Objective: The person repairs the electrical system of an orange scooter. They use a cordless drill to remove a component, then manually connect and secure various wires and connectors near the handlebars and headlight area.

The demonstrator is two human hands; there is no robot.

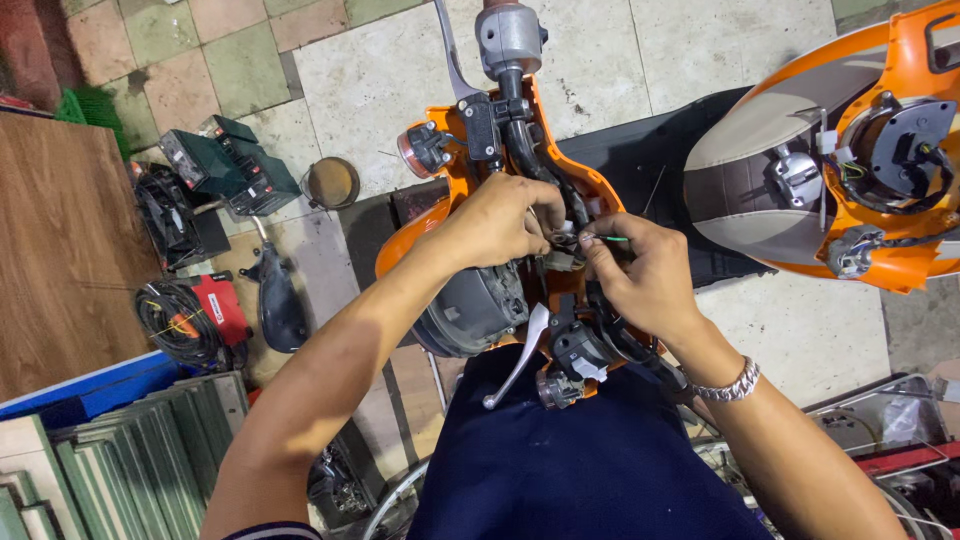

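Where both hands meet, wiring.

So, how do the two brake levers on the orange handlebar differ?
The far brake lever lies beyond both hands and points away from the person; the near brake lever sits just below the hands and points toward the person. The far one runs beside a grey grip end; the near one hangs over dark blue clothing. Neither the left hand nor the right hand touches them. Both are silver, slim and curved.
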